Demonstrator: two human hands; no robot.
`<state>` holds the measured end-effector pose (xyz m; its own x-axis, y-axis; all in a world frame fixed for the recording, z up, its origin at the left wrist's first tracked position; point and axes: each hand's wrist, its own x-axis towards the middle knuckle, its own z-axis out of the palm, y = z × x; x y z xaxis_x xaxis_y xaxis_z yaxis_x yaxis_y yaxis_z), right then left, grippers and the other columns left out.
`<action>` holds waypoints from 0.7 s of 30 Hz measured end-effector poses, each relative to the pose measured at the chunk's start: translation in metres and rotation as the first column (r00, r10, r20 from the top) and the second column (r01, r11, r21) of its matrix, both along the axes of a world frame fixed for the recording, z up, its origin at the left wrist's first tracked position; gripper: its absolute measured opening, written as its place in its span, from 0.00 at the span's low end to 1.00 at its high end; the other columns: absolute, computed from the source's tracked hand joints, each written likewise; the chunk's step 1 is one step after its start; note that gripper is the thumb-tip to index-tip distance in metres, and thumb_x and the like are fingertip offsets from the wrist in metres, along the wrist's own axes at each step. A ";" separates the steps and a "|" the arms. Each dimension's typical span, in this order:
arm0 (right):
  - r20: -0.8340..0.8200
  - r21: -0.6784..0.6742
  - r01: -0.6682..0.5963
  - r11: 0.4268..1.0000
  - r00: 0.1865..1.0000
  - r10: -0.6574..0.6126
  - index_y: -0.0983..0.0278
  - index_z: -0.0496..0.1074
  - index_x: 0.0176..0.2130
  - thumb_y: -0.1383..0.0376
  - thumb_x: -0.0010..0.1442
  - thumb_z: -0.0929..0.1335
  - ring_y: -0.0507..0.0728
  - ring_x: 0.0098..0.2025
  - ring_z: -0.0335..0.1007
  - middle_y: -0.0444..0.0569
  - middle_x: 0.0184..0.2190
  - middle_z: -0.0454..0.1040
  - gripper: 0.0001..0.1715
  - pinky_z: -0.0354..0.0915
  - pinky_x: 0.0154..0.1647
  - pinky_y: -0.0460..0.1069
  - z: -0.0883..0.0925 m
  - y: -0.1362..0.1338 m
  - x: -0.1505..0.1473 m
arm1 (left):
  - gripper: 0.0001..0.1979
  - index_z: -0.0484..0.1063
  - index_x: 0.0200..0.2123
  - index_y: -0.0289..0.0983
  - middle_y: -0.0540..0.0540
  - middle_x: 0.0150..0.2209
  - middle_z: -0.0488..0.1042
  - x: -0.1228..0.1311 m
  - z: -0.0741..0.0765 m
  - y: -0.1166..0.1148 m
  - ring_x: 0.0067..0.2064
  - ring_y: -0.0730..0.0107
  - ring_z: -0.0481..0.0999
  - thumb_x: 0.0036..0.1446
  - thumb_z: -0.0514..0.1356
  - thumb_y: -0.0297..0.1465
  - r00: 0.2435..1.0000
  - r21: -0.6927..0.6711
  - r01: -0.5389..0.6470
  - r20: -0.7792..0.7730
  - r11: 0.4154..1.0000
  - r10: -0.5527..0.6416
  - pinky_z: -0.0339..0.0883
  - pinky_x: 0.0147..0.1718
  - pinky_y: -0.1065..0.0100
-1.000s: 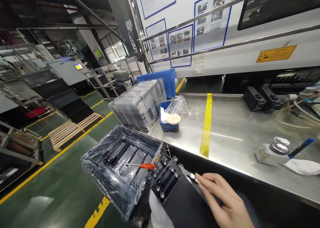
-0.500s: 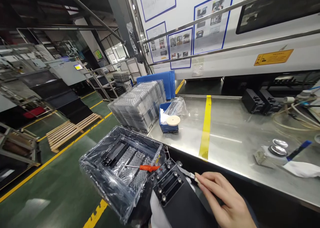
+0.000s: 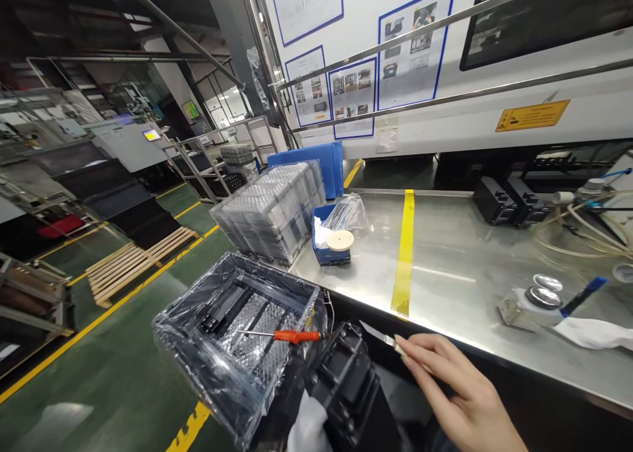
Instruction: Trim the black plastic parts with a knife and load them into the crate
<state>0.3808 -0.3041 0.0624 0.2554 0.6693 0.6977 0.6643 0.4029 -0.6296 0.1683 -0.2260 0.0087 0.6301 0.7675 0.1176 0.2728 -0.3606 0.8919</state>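
Resting inside a plastic-lined crate [image 3: 198, 366], an orange-handled screwdriver [image 3: 291, 336]

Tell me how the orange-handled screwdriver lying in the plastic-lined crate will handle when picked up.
The orange-handled screwdriver will probably feel stiff and fairly light, judging by its thin metal shaft and slim handle. Its rounded shape suggests it could roll across the crinkled plastic lining of the crate if nudged.

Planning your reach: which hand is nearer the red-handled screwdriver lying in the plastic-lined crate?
Right hand: only one in view, pinching a small steel blade, right of the red-handled screwdriver. Left hand: not in view, so I cannot compare.
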 end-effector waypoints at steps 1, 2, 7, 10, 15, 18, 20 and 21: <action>-0.002 -0.013 -0.018 1.000 1.000 0.018 0.58 0.76 0.51 0.69 0.66 0.67 0.52 0.38 0.76 0.49 0.36 0.75 0.16 0.73 0.37 0.42 0.001 -0.001 0.001 | 0.23 0.67 0.60 0.42 0.39 0.63 0.66 -0.003 0.003 -0.001 0.61 0.51 0.68 0.64 0.60 0.42 0.999 0.021 -0.032 -0.015 0.999 0.032 0.65 0.58 0.43; -0.002 -0.027 -0.040 0.999 0.999 0.040 0.58 0.76 0.50 0.69 0.67 0.66 0.52 0.38 0.76 0.49 0.36 0.75 0.15 0.73 0.37 0.42 0.002 -0.002 0.002 | 0.25 0.65 0.62 0.43 0.39 0.65 0.64 -0.006 0.007 -0.002 0.64 0.50 0.65 0.64 0.60 0.42 0.997 0.043 -0.066 -0.032 0.997 0.068 0.63 0.60 0.42; 0.015 -0.045 -0.002 0.999 1.000 0.003 0.58 0.77 0.50 0.69 0.66 0.67 0.52 0.37 0.76 0.48 0.36 0.76 0.14 0.73 0.37 0.42 0.008 -0.006 0.004 | 0.32 0.58 0.68 0.52 0.51 0.70 0.55 -0.015 0.020 -0.013 0.70 0.42 0.53 0.61 0.60 0.38 0.969 0.123 -0.199 -0.125 0.972 0.214 0.54 0.68 0.46; 0.012 -0.054 -0.041 0.998 0.999 0.042 0.57 0.77 0.49 0.69 0.66 0.67 0.52 0.37 0.76 0.48 0.35 0.76 0.15 0.73 0.37 0.42 0.010 -0.008 0.005 | 0.34 0.56 0.68 0.53 0.52 0.70 0.55 -0.016 0.026 -0.021 0.70 0.40 0.53 0.60 0.59 0.36 0.958 0.143 -0.221 -0.156 0.965 0.243 0.51 0.69 0.46; -0.193 -0.207 -0.078 0.975 0.980 0.037 0.60 0.80 0.40 0.58 0.67 0.66 0.53 0.32 0.76 0.49 0.31 0.78 0.14 0.72 0.32 0.42 0.009 -0.009 0.008 | 0.30 0.59 0.67 0.52 0.45 0.67 0.62 -0.018 0.036 -0.017 0.66 0.42 0.62 0.62 0.59 0.39 0.982 0.146 -0.113 -0.136 0.983 0.133 0.61 0.64 0.42; -0.427 -0.395 -0.300 0.868 0.897 0.116 0.64 0.73 0.27 0.48 0.68 0.62 0.50 0.22 0.65 0.45 0.20 0.69 0.29 0.64 0.23 0.42 0.011 -0.007 0.005 | 0.26 0.65 0.63 0.45 0.39 0.63 0.66 -0.014 0.042 -0.003 0.61 0.50 0.69 0.63 0.59 0.43 0.995 0.127 0.014 -0.100 0.992 -0.001 0.67 0.59 0.44; -0.496 -0.428 -0.389 0.816 0.856 0.148 0.65 0.67 0.21 0.42 0.67 0.60 0.49 0.20 0.56 0.42 0.17 0.61 0.36 0.58 0.20 0.42 0.013 -0.005 0.002 | 0.23 0.69 0.58 0.42 0.40 0.60 0.69 -0.011 0.044 0.006 0.58 0.53 0.71 0.64 0.59 0.44 0.995 0.110 0.080 -0.076 0.991 -0.071 0.68 0.57 0.47; -0.508 -0.429 -0.412 0.804 0.846 0.162 0.65 0.66 0.21 0.41 0.66 0.60 0.48 0.20 0.53 0.41 0.17 0.59 0.37 0.55 0.19 0.43 0.014 -0.004 0.000 | 0.21 0.70 0.56 0.41 0.41 0.59 0.70 -0.010 0.045 0.009 0.57 0.54 0.71 0.64 0.59 0.43 0.993 0.103 0.101 -0.064 0.990 -0.095 0.69 0.56 0.48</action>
